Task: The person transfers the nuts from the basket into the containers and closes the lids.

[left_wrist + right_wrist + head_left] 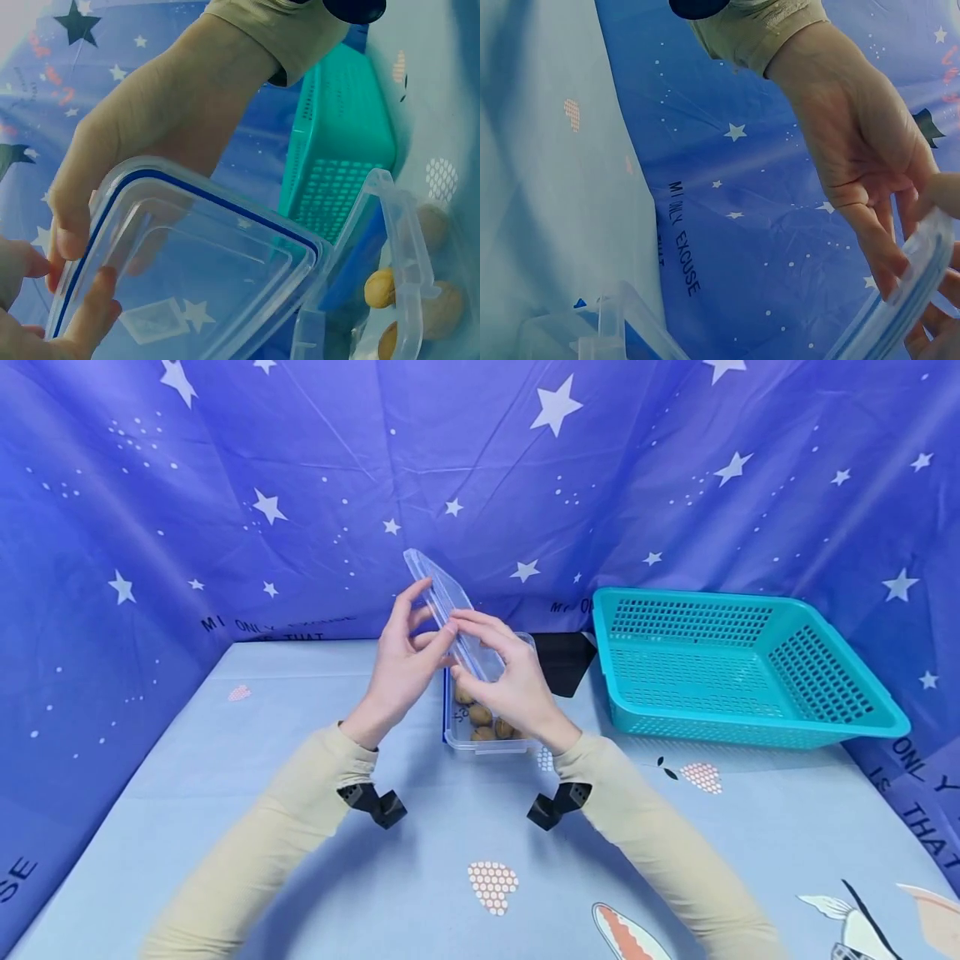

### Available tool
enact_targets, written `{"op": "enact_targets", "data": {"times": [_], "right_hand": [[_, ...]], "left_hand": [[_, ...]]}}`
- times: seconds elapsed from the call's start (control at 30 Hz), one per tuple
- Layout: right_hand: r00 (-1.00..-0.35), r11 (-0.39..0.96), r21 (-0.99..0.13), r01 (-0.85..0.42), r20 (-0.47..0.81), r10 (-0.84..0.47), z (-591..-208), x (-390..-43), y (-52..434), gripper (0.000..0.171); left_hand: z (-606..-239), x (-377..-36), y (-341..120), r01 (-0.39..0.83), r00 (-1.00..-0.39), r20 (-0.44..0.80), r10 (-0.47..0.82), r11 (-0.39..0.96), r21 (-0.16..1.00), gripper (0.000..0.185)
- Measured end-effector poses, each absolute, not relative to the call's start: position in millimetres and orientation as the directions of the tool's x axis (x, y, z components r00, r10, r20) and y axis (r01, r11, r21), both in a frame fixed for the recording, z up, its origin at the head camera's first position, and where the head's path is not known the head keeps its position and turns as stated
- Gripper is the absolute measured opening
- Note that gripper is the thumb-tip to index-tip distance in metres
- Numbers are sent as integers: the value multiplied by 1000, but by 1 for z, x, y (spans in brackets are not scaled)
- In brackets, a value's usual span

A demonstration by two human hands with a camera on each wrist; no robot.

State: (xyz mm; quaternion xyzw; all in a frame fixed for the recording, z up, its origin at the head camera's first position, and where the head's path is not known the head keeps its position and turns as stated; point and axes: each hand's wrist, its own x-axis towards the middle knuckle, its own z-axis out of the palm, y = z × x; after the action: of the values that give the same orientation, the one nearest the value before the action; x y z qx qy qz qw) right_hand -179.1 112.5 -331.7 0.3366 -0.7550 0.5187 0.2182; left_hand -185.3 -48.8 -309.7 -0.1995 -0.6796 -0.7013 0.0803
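A clear plastic lid [459, 610] with a blue seal [225, 204] is tilted steeply above a clear food container [487, 747]. Several round brown walnuts [482, 717] lie inside the container. My left hand [399, 662] holds the lid by its left edge, thumb and fingers at either side. From the right, my right hand [519, 681] pinches the same lid, fingers over the top and thumb lower down. The two hands' fingertips nearly meet at the lid's edge. Behind the right hand, part of the container is hidden.
A teal perforated basket [750, 729] stands at the right on the light blue patterned tablecloth [420, 877]. Between basket and container lies a flat black piece [568, 662]. A blue star-printed curtain [480, 468] encloses the back and sides.
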Motion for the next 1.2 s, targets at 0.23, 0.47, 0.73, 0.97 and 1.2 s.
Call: {"op": "enact_targets", "data": {"times": [0.23, 0.47, 0.73, 0.97, 1.2], "right_hand": [[-706, 216, -680, -700, 615, -351, -334, -179, 114, 56], [-725, 261, -684, -681, 578, -374, -332, -182, 126, 55], [-799, 205, -781, -590, 529, -287, -333, -200, 155, 43], [-925, 195, -912, -361, 322, -203, -347, -218, 169, 40], [-944, 191, -936, -296, 256, -208, -360, -222, 177, 48]], "left_hand": [[-316, -189, -54, 353, -925, 354, 135, -31, 935, 69], [-322, -191, -60, 334, -932, 341, 123, -76, 940, 69], [-327, -197, -74, 289, -948, 306, 91, -168, 943, 68], [-334, -203, -81, 187, -959, 246, 141, -334, 924, 69], [-344, -207, -83, 80, -961, 187, 205, -442, 893, 68]]}}
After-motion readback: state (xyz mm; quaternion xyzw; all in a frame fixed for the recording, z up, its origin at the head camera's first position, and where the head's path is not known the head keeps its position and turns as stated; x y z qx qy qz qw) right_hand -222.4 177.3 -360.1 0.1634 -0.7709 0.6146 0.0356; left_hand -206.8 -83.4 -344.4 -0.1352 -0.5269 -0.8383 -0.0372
